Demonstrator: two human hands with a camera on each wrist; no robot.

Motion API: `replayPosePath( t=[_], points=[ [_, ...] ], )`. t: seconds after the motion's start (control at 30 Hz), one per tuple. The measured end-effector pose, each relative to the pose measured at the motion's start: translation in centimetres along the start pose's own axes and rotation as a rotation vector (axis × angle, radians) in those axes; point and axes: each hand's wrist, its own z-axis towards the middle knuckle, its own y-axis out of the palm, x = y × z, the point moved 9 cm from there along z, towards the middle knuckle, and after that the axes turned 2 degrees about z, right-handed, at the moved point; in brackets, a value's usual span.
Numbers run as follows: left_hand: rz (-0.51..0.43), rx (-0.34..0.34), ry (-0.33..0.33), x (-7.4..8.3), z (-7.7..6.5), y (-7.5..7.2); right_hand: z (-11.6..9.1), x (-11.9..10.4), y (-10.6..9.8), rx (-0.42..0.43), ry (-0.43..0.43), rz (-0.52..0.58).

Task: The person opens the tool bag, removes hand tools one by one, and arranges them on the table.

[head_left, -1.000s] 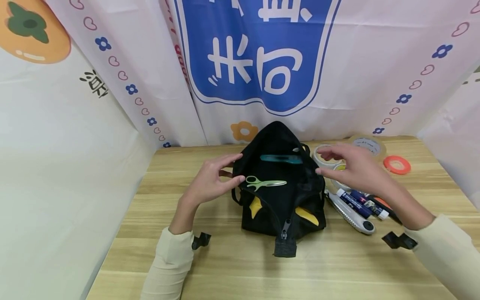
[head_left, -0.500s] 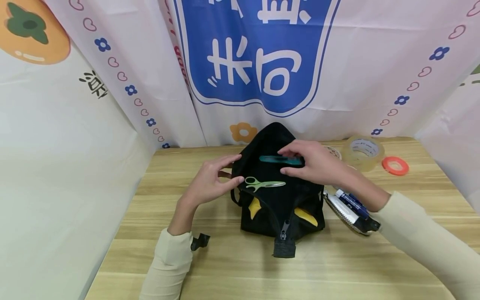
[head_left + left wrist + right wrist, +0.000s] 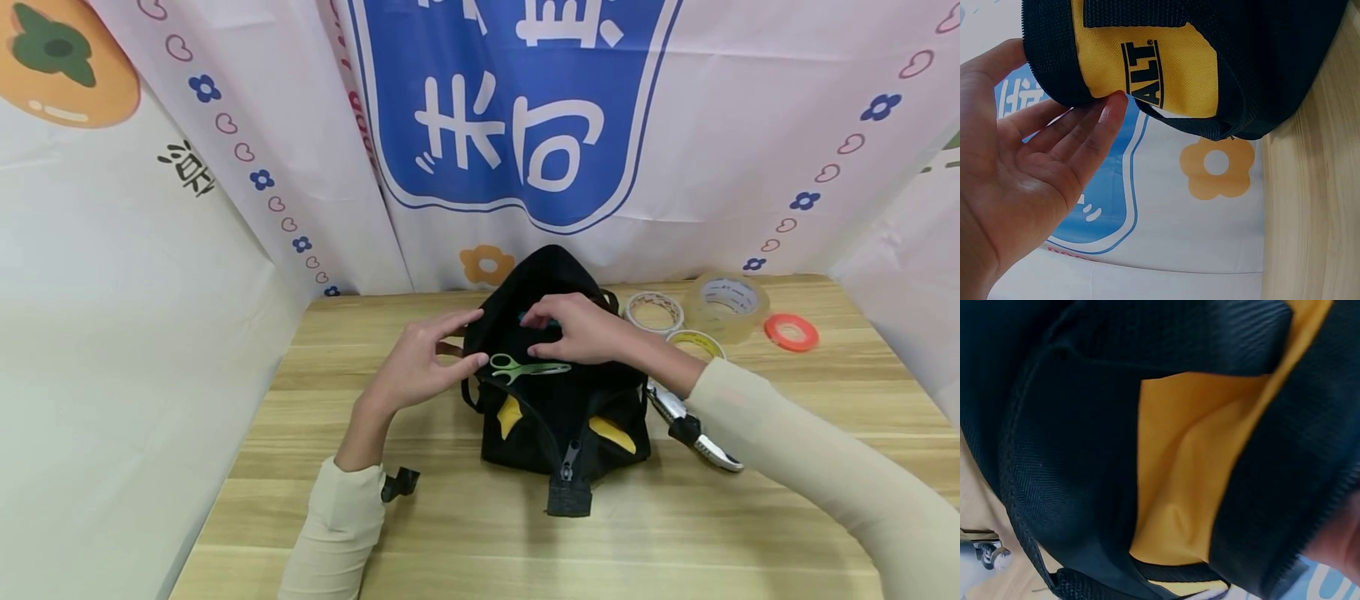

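A black tool bag with yellow patches stands with its mouth spread wide on the wooden table. My left hand holds its left rim, thumb on the inner side and fingers against the outside; the left wrist view shows those fingers below a yellow label. Inside the mouth lie green-handled scissors and, behind them, a teal utility knife, mostly covered by my right hand. That hand reaches in over the knife, thumb and fingertips apart. In the right wrist view, the bag's yellow lining fills the middle.
Right of the bag sit a white tape roll, a yellow-cored roll, a wide clear tape roll and a red ring of tape. A silver box cutter lies partly under my right sleeve. A printed curtain hangs behind.
My right hand has moved left from the bag's right rim into its mouth, over the teal utility knife. My left hand stays at the left rim.
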Motion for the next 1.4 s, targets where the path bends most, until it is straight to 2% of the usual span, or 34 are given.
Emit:
replayPosePath(
  t=[0.23,0.43,0.63,0.87,1.4],
  points=[
    [0.001,-0.002,-0.001,0.0,0.0,0.0,1.7,1.3,1.8,-0.071,0.039,-0.003],
    [0.005,-0.001,-0.002,-0.1,0.0,0.0,2.8,2.5,2.5,-0.052,0.065,-0.012],
    [0.013,0.000,0.003,-0.1,-0.1,0.0,3.7,4.2,3.3,-0.031,0.121,0.037],
    [0.013,0.001,-0.001,-0.1,0.0,-0.1,4.0,5.8,4.0,-0.002,0.169,0.021],
    [0.015,0.000,-0.011,-0.1,0.0,-0.2,4.1,6.5,4.8,-0.007,0.158,0.001]
  ],
)
